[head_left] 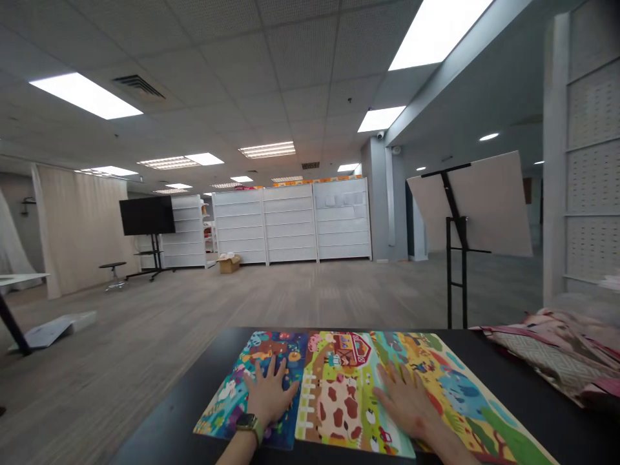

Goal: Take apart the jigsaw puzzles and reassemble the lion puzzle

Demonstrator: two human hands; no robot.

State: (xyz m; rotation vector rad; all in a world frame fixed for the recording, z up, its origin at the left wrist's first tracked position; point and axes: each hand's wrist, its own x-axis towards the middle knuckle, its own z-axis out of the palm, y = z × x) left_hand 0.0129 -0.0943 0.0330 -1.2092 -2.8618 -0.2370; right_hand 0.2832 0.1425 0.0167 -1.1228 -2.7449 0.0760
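Note:
Colourful picture boards (pixel 339 387) with farm and animal drawings lie side by side on a black table (pixel 533 400). My left hand (pixel 268 394), with a watch on its wrist, rests flat with fingers spread on the blue board at the left. My right hand (pixel 411 403) lies flat and open on the boards at the middle right. Neither hand holds anything.
Folded patterned cloth (pixel 557 355) lies on the table's right side. Beyond the table stand a black stand with a tilted white panel (pixel 477 203), white shelf units (pixel 290 223), a dark screen on a stand (pixel 148 216), a stool (pixel 113 271) and a cardboard box (pixel 229 263).

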